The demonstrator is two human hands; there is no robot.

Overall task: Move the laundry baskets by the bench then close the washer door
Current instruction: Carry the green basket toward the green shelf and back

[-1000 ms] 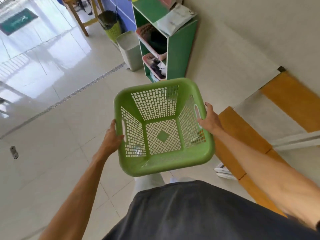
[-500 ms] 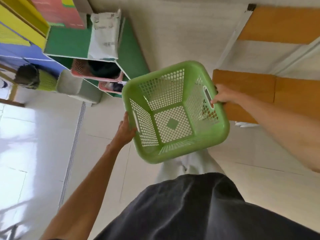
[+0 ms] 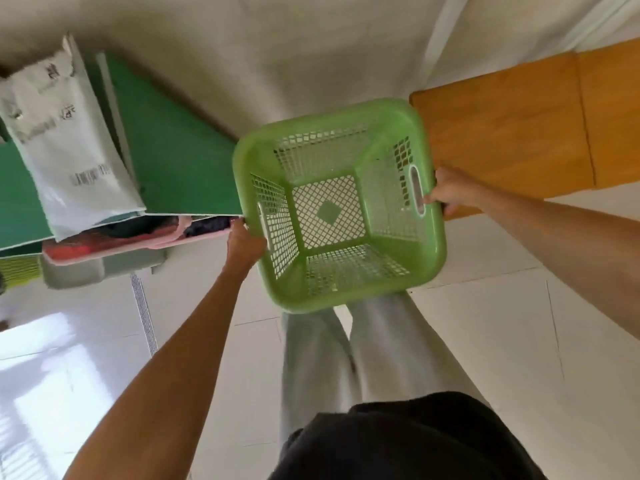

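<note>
An empty green plastic laundry basket [image 3: 337, 206] with mesh walls hangs in front of me above the tiled floor. My left hand [image 3: 244, 242] grips its left rim. My right hand [image 3: 450, 194] holds the slot handle on its right side. The wooden bench [image 3: 519, 133] lies directly to the right of the basket, along the wall, and the basket's right rim overlaps its near end. No washer is in view.
A green shelf unit [image 3: 166, 150] stands to the left of the basket, with a grey parcel bag [image 3: 65, 143] on top and pink baskets [image 3: 114, 242] of clothes inside. A grey bin [image 3: 97, 268] sits beside it. My legs are below the basket.
My view has swung down and to the right, and I have carried the basket closer to the wall, into the gap between the green shelf and the bench. Both hands kept their hold.
</note>
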